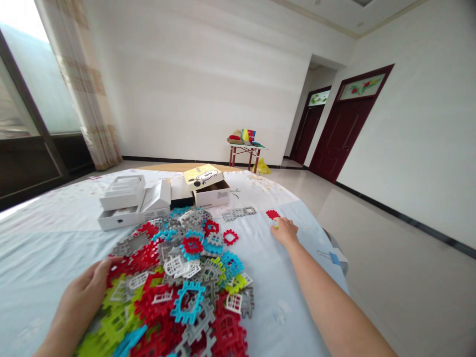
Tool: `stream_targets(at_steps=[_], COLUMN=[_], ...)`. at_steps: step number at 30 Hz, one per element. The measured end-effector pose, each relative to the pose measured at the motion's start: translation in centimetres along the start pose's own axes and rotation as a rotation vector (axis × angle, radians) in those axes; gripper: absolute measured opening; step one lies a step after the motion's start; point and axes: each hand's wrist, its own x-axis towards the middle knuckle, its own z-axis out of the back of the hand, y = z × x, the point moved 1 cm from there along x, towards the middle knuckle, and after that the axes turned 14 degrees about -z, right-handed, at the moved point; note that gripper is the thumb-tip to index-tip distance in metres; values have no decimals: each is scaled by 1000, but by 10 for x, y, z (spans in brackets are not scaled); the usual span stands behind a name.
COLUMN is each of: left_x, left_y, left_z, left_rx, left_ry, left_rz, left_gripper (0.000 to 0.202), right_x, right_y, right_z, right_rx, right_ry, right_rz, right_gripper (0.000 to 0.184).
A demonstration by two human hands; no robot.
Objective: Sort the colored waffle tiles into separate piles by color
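Observation:
A big heap of flat interlocking plastic tiles (pixel 186 277) in red, grey, blue, green and white covers the near middle of a pale blue cloth-covered surface (pixel 44 238). My left hand (pixel 84 292) rests on the heap's left edge, fingers curled over red and green tiles. My right hand (pixel 284 230) is stretched far out to the right, closed on a small green piece beside a lone red tile (pixel 272 214). A short row of grey tiles (pixel 240 213) lies just left of that.
White boxes (pixel 128 201) and an open box with a yellow lid (pixel 207 186) stand behind the heap. The surface's right edge drops to a tiled floor (pixel 390 267). A small red table (pixel 245 148) with colourful items and dark doors (pixel 344 129) are at the far wall.

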Motion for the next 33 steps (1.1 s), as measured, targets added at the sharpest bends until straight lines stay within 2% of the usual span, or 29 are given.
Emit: stream_targets(at_steps=[5, 10, 14, 20, 23, 28, 33], left_x=[4, 5, 4, 7, 7, 5, 4], left_y=[4, 7, 8, 13, 13, 9, 7], left_z=[-1, -1, 0, -1, -2, 0, -1], left_rx=[-15, -27, -28, 1, 9, 25, 20], left_ry=[3, 23, 10, 8, 8, -11, -17], left_rz=[10, 25, -4, -10, -17, -47, -70], left_gripper=[52, 53, 53, 51, 50, 49, 45], right_x=[20, 31, 27, 11, 5, 5, 2], right_y=[6, 15, 9, -19, -27, -22, -4], right_z=[-6, -13, -11, -1, -1, -1, 6], right_rx=[-93, -81, -49, -61, -24, 37, 127], right_ry=[74, 86, 53, 89, 81, 16, -57], right_rz=[-13, 73, 66, -42, -34, 16, 41], right_gripper=[35, 35, 39, 48, 46, 43, 43])
